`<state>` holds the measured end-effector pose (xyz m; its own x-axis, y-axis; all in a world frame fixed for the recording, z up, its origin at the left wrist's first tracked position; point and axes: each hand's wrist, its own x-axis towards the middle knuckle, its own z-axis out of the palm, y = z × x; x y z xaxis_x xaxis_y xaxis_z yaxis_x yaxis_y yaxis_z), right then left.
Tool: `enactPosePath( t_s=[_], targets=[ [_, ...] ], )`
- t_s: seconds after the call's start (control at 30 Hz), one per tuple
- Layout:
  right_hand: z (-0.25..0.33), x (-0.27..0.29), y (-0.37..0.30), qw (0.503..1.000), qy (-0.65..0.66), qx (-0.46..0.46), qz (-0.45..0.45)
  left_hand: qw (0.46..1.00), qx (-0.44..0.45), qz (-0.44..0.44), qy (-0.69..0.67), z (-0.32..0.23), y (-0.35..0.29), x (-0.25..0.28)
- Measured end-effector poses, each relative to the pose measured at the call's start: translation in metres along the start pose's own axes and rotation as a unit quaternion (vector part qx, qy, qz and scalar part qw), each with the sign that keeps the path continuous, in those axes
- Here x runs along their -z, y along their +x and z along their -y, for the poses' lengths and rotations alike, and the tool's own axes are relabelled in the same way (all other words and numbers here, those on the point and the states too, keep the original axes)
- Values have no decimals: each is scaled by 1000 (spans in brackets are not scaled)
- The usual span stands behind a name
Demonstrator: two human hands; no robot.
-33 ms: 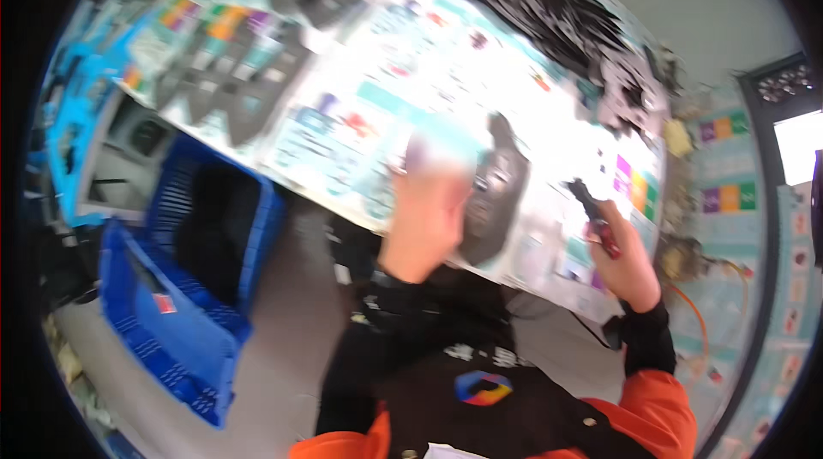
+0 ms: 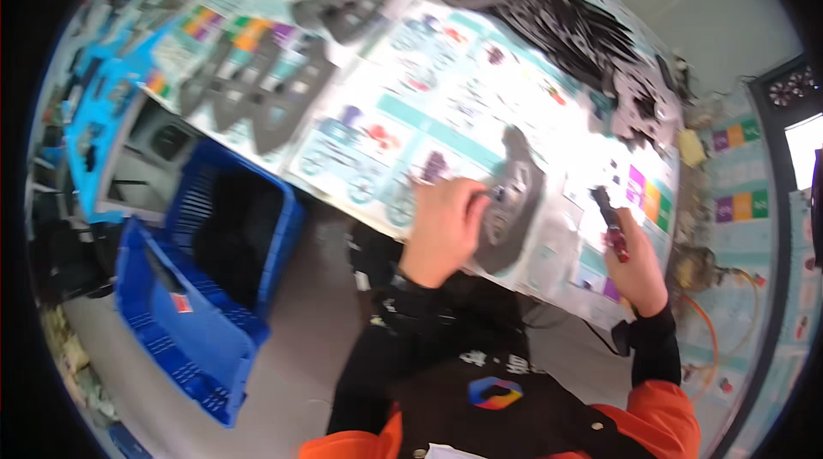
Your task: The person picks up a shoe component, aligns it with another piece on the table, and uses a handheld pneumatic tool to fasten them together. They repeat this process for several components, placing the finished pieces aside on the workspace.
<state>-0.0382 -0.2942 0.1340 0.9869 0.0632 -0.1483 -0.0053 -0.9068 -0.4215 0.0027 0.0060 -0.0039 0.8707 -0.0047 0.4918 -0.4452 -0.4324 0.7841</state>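
Observation:
A dark grey, flat cut piece (image 2: 528, 189), curved like a shoe upper and holding lighter roundish details, lies on the printed sheet near the table's front edge. My left hand (image 2: 439, 232) reaches over its left side, thumb and fingers pinched together at those details. What sits between the fingertips, if anything, is too small to make out. Farther right, my right hand (image 2: 636, 264) is closed round a small plier-like tool (image 2: 612, 226) with a black head and red on its handle. The tool points away from me, apart from the grey piece.
Several dark grey cut pieces (image 2: 290, 95) lie at the table's left, and another lattice-like piece (image 2: 345, 9) farther back. A pile of dark strips (image 2: 557, 26) runs along the far edge. Blue crates (image 2: 276, 240) stand below the table at left. An orange hose (image 2: 713, 335) hangs at right.
My left hand, blurred before over the sheet beside the grey piece, is now pinched at the piece. My right hand still holds the tool. The whole view has shifted slightly.

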Motion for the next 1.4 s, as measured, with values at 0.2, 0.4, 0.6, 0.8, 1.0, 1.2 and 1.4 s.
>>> enactPosePath(
  t_s=[0.2,0.4,0.6,0.8,1.0,1.2,1.4],
  targets=[
    [-107,-31,1,985,-42,-10,-164,985,133,-44,-98,-44,21,52],
    [-104,-50,-10,968,-46,-12,-245,979,86,-157,99,-10,146,186],
    [-55,-95,-50,931,-21,-12,-364,908,54,-169,380,102,341,308],
    [-60,-113,-66,925,27,-47,-376,846,86,-68,522,234,424,354],
    [-51,-119,-71,930,-20,-61,-362,845,166,-53,505,341,421,322],
    [-64,-118,-77,914,2,-30,-405,763,90,-50,638,349,473,376],
    [-50,-98,-55,916,20,10,-401,905,-72,57,416,287,488,238]
  ],
)
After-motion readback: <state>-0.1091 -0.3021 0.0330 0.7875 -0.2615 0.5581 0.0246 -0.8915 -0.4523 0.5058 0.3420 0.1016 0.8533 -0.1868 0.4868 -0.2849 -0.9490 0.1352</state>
